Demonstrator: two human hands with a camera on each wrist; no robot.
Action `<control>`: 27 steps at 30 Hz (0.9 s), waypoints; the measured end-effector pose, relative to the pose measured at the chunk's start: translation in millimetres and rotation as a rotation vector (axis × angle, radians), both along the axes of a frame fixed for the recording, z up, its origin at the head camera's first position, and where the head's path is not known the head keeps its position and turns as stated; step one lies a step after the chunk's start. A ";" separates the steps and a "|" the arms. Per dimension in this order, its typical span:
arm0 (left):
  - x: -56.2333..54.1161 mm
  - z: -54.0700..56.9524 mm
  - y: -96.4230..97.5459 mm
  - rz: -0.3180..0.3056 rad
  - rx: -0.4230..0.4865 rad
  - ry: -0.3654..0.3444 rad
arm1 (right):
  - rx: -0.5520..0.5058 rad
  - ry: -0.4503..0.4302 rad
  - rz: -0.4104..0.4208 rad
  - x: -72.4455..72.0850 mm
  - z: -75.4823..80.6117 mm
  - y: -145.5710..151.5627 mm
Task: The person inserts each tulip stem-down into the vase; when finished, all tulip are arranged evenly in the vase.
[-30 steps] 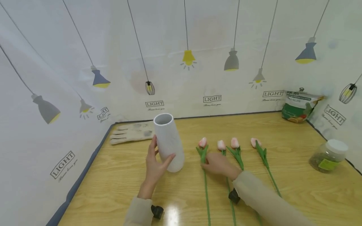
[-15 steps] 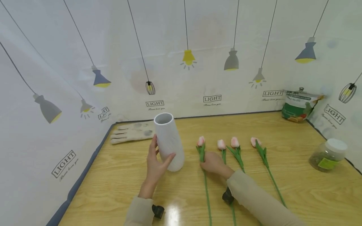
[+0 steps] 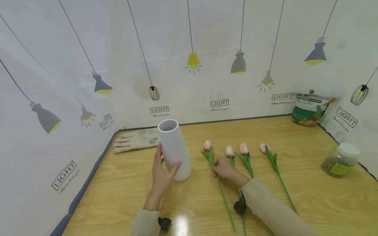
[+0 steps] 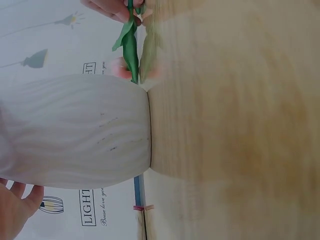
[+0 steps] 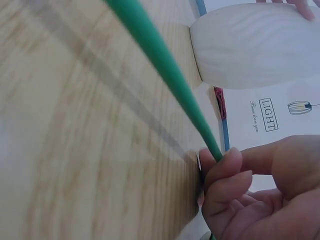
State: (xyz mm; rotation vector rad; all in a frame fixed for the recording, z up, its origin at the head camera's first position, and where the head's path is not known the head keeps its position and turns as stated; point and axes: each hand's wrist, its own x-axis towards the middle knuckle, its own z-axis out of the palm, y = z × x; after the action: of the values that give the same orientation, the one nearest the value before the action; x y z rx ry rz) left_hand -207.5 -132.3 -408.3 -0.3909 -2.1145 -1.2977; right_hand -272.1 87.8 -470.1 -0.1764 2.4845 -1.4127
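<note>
A white, rippled vase [image 3: 175, 150] stands upright on the wooden table. My left hand [image 3: 161, 175] grips its side, thumb at the front and fingers around the left; the left wrist view has the vase [image 4: 80, 132] large. My right hand [image 3: 225, 169] pinches the green stem [image 5: 172, 75] of the leftmost pink tulip [image 3: 207, 146] just below its leaves. In the right wrist view, thumb and fingers close round that stem, slightly above the tabletop. Right beside it lie a second tulip [image 3: 229, 151], partly under my right hand and wrist, and a third [image 3: 243, 149].
Another tulip [image 3: 264, 148] lies farther right. A jar with a white lid [image 3: 341, 160] stands at the right edge, and a green-and-white pouch [image 3: 310, 109] in the back right corner. Behind the vase lies a pale glove [image 3: 137, 140]. Printed cloth walls [image 3: 218, 82] enclose the table [image 3: 118, 190].
The right hand has taken hold of the leftmost tulip. Its blossom has shifted left and its stem end has swung right. The left hand stays on the vase.
</note>
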 end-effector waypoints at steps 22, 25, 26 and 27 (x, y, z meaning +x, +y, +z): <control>-1.4 -1.6 -1.6 -0.010 0.000 -0.025 | -0.229 0.039 -0.007 4.1 38.4 7.5; -1.5 -2.3 -1.4 -0.009 0.001 -0.024 | -0.285 0.081 0.009 5.9 48.3 8.7; -1.5 -2.4 -1.3 -0.010 0.001 -0.024 | -0.305 0.096 0.018 6.6 51.7 9.4; -1.6 -2.6 -1.2 -0.011 0.002 -0.024 | -0.325 0.110 0.029 7.4 54.9 10.5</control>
State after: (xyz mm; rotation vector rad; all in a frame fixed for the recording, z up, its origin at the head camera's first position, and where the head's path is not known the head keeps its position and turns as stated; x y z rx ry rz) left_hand -209.1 -133.5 -410.9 -0.3881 -2.1341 -1.3164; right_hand -264.7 98.4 -415.2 -0.3630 2.3065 -1.8324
